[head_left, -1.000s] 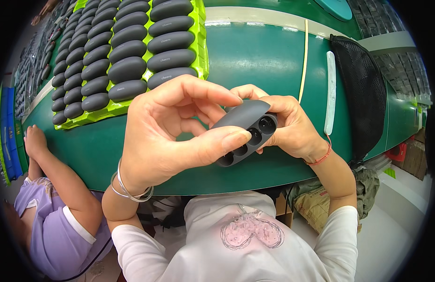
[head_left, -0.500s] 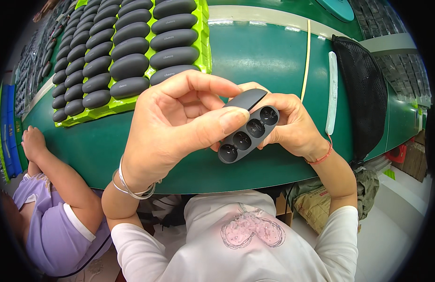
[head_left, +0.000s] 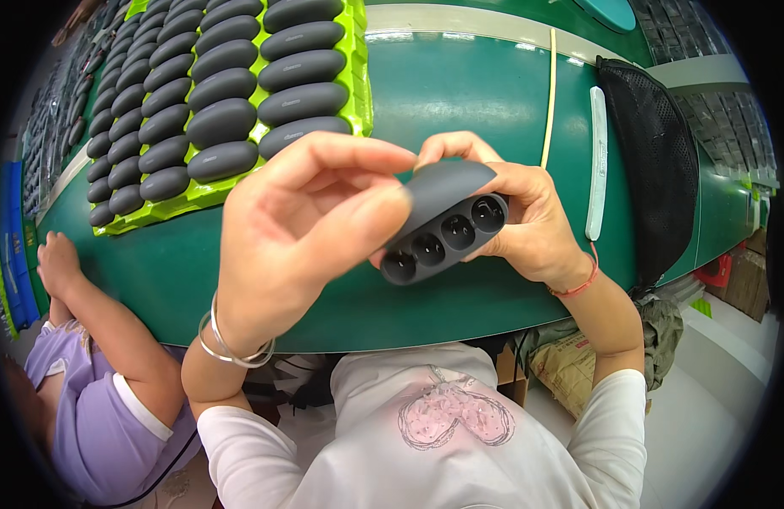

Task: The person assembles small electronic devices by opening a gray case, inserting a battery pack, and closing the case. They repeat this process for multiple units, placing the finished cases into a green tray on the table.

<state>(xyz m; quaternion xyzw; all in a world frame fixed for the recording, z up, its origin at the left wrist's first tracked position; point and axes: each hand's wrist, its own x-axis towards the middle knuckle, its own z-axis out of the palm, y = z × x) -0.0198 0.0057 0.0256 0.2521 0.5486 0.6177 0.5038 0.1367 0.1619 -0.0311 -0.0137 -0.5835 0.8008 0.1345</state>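
Note:
A dark grey oval case (head_left: 451,191) is held up over the near part of the table, its lid raised. A row of several round, glossy black wells (head_left: 456,231) shows below the lid. My right hand (head_left: 527,216) grips the case from behind and at its right end, with the thumb under that end. My left hand (head_left: 303,212) is curled at the left end, its slightly blurred thumb against the lid and its index fingertip near the lid's top edge. The left hand's other fingers are partly hidden behind the thumb and the case.
At the far left of the green table (head_left: 460,93) lies a lime-green tray (head_left: 358,68) with rows of matching grey cases. On the right are a pale strip-shaped tool (head_left: 597,161) and a black mesh bag (head_left: 650,170). Another person's arm (head_left: 112,314) rests at the left edge.
The case has tilted, so its lid faces me more and the wells show at a flatter angle. My left hand has shifted slightly left, its thumb drawn back along the lid.

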